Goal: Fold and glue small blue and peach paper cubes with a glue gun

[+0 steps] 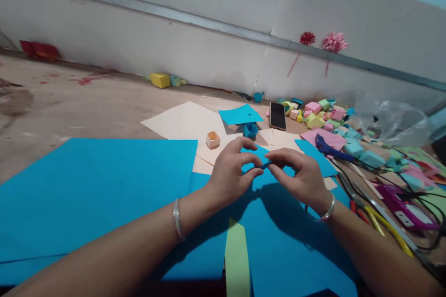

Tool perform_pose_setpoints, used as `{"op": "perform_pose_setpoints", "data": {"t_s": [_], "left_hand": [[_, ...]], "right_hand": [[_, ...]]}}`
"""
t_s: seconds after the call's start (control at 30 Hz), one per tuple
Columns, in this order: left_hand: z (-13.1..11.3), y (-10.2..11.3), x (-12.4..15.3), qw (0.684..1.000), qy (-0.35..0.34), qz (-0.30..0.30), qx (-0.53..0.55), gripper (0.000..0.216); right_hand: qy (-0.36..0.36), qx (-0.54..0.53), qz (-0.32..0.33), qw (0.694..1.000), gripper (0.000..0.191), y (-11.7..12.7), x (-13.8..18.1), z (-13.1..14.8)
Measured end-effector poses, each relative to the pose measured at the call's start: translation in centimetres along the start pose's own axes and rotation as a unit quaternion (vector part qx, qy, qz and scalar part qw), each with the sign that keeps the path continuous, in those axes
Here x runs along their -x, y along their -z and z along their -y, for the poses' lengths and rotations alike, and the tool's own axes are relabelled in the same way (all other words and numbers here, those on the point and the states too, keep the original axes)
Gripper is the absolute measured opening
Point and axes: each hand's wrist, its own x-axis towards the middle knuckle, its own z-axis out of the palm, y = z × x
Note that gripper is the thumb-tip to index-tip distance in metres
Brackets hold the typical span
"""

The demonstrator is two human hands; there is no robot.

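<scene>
Between my two hands, a small narrow piece of blue paper (265, 165) is pinched at both ends. My left hand (232, 167) grips its left end with thumb and fingertips. From the other side my right hand (302, 172) pinches the right end. Both hands hover over large blue paper sheets (278, 222), where their shadows fall. Just beyond them sit a small peach paper box (213, 139) and a small blue paper box (250, 130). A blue paper piece (240, 114) lies behind these.
To the right are a blue glue gun (334, 151), scissors with yellow handles (386, 227), a purple power strip (406, 209) and cables. Small coloured paper boxes (313, 107) pile up near a phone (278, 116) and a clear plastic bag (397, 123). A pale green strip (237, 260) lies in front.
</scene>
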Motion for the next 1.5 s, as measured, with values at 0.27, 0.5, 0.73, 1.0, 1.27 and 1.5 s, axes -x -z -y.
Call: {"op": "perform_pose_setpoints", "data": {"t_s": [0.27, 0.5, 0.73, 1.0, 1.27, 1.5], "left_hand": [[-0.2, 0.5, -0.5, 0.998, -0.047, 0.051, -0.009, 0.009], [-0.2, 0.5, -0.7, 0.995, -0.030, 0.090, -0.020, 0.008], [-0.4, -0.3, -0.1, 0.997, 0.040, 0.059, 0.027, 0.011], [-0.7, -0.7, 0.4, 0.997, 0.061, 0.031, 0.023, 0.014], [-0.6, -0.6, 0.2, 0.995, 0.090, 0.011, 0.040, 0.014], [-0.6, -0.7, 0.2, 0.994, 0.088, -0.009, 0.068, 0.015]], "right_hand": [[0.082, 0.101, 0.038, 0.991, 0.012, 0.4, -0.1, 0.6], [0.063, 0.119, 0.034, 0.990, 0.009, 0.7, -0.1, 0.8], [0.036, 0.157, -0.025, 0.987, 0.010, -0.9, 0.7, 0.9], [0.097, 0.188, -0.016, 0.977, 0.011, -1.4, 1.1, 0.9], [0.137, 0.188, -0.010, 0.972, 0.017, -1.3, 1.4, 0.9], [0.146, 0.213, -0.031, 0.966, 0.016, -1.2, 1.6, 1.1]]}}
